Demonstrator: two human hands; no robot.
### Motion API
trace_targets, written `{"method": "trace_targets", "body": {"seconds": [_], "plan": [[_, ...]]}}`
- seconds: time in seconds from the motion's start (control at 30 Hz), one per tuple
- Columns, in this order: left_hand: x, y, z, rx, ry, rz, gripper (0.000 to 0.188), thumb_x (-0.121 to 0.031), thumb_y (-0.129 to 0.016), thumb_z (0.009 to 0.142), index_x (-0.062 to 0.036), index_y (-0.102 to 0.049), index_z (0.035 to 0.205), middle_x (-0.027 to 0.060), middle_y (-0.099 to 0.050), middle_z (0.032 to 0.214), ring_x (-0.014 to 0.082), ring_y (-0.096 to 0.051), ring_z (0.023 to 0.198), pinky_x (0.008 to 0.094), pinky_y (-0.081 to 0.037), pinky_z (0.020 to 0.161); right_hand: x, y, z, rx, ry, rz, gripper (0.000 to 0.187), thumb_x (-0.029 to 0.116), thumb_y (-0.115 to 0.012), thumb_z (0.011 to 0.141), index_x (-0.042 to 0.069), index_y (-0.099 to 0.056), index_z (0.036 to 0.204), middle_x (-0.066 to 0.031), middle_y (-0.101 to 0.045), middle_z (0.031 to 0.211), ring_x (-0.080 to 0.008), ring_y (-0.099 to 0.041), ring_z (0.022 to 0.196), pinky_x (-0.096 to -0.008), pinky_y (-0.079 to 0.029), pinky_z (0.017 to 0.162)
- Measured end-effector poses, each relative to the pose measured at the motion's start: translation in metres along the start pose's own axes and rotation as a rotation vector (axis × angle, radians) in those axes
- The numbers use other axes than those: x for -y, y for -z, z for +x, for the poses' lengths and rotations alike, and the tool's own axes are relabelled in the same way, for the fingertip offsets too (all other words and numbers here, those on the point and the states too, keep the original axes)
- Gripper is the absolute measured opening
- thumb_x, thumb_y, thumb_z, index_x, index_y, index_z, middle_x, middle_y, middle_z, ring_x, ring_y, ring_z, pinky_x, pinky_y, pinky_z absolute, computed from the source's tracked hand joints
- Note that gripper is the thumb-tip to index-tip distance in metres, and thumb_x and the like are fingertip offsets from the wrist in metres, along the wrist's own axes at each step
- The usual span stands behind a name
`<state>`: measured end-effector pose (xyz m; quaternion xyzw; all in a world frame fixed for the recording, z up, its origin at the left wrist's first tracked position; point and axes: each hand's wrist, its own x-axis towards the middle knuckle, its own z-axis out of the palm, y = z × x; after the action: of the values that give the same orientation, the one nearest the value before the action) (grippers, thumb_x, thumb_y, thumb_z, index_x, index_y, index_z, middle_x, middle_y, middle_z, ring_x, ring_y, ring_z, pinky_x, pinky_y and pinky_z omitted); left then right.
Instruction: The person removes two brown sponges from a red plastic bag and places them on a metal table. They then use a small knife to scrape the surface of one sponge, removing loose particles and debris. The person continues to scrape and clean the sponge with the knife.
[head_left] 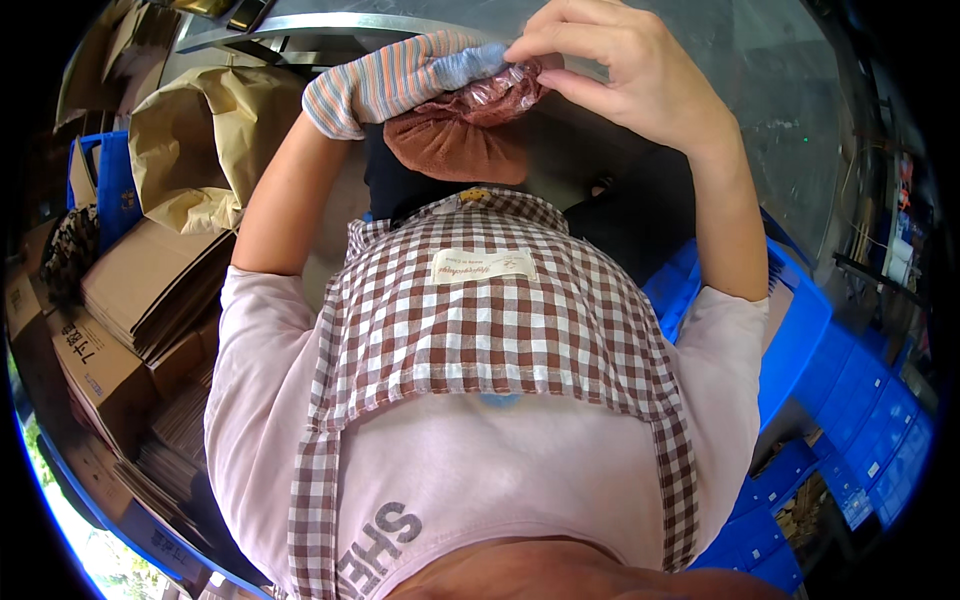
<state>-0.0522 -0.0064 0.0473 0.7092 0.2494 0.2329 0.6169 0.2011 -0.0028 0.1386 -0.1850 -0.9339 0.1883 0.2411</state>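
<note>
My left hand [420, 78], in a striped knit glove with bluish fingertips, grips a reddish-brown fabric bundle [455, 145]. The bundle has a rounded, gathered lower part. Crinkled, shiny clear plastic [500, 88] shows along its upper edge; I cannot make out exactly what kind of thing it is. Bare and at the bundle's right end, my right hand [635, 75] pinches that edge between thumb and fingers. The bundle is held in the air above my lap, just beyond the brown-and-white checked apron [490, 340].
A grey metal-topped table [740, 60] lies ahead and to the right. On the left stand an open tan paper bag [190, 150] and stacked flat cardboard [150, 290]. Blue plastic bins [870, 400] fill the right side, one close by my right elbow.
</note>
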Motion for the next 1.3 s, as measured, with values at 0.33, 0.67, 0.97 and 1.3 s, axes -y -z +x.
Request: {"method": "trace_targets", "body": {"seconds": [0.33, 0.67, 0.97, 1.3], "plan": [[0.020, 0.021, 0.017, 0.125, -0.047, 0.360, 0.042, -0.020, -0.051, 0.099, -0.0051, -0.052, 0.138, 0.0141, -0.059, 0.134, 0.0254, -0.058, 0.120, 0.0353, -0.045, 0.101, 0.004, -0.001, 0.005, 0.120, 0.066, -0.177, 0.008, 0.010, -0.064, 0.081, 0.003, -0.063, 0.084, -0.0089, -0.059, 0.084, -0.0282, -0.061, 0.080, -0.0376, -0.050, 0.071], [-0.019, 0.063, 0.067, -0.735, -0.365, 0.947, 0.017, -0.018, -0.060, 0.097, -0.0011, -0.061, 0.095, 0.0126, -0.060, 0.080, 0.0176, -0.058, 0.076, 0.0335, -0.049, 0.070, -0.066, -0.028, -0.020, -0.234, -0.342, -0.152, 0.011, 0.013, -0.062, 0.089, 0.002, -0.063, 0.090, -0.0137, -0.061, 0.081, -0.0295, -0.062, 0.075, -0.0380, -0.049, 0.071], [0.025, -0.032, 0.065, -0.674, 0.000, 0.401, 0.033, -0.030, -0.069, 0.091, 0.0009, -0.062, 0.101, 0.0188, -0.066, 0.088, 0.0290, -0.064, 0.079, 0.0373, -0.051, 0.072, -0.128, -0.123, -0.053, -0.524, -0.824, 0.763, 0.014, 0.016, -0.063, 0.095, 0.004, -0.065, 0.100, -0.0032, -0.066, 0.087, -0.0117, -0.062, 0.079, -0.0282, -0.051, 0.074], [0.066, -0.037, 0.060, -0.571, 0.143, 0.393, 0.026, -0.022, -0.072, 0.091, -0.0012, -0.063, 0.104, 0.0037, -0.064, 0.088, 0.0100, -0.056, 0.081, 0.0271, -0.048, 0.073, -0.080, -0.151, -0.048, -0.736, -0.736, 0.277, 0.014, 0.015, -0.069, 0.088, 0.001, -0.067, 0.090, -0.0015, -0.068, 0.084, -0.0094, -0.062, 0.071, -0.0277, -0.050, 0.065]]}}
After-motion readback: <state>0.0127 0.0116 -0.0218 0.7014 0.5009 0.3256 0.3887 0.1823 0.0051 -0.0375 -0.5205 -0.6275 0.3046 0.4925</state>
